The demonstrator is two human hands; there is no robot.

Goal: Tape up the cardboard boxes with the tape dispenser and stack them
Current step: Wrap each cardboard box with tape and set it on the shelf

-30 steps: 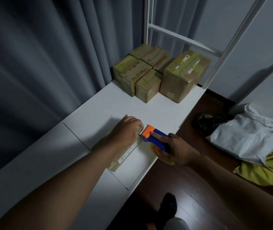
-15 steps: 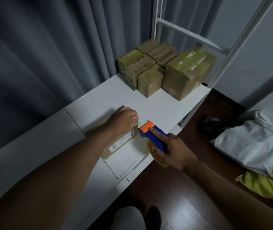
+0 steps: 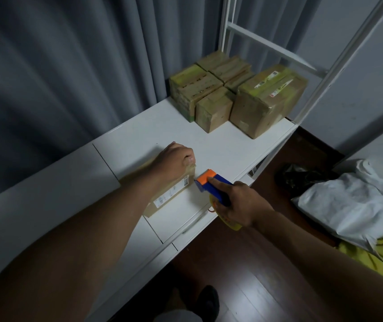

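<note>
A small flat cardboard box (image 3: 169, 196) with a white label lies on the white desk (image 3: 139, 140). My left hand (image 3: 176, 158) rests on its far end with fingers curled down over the top, and my forearm hides most of the lid. My right hand (image 3: 241, 203) grips the blue and orange tape dispenser (image 3: 211, 184), index finger along its top. Its orange head touches the box's right end. The yellow tape roll (image 3: 229, 223) shows below my palm.
Several taped cardboard boxes (image 3: 211, 94) stand grouped at the desk's far end, the biggest (image 3: 267, 98) on the right by a white frame (image 3: 320, 73). Grey curtains hang behind. A white bag (image 3: 348, 205) and yellow cloth (image 3: 376, 256) lie on the wooden floor at right.
The dispenser has stayed at the box's right end, while my left hand shifted slightly on the box top. The camera view moved a little.
</note>
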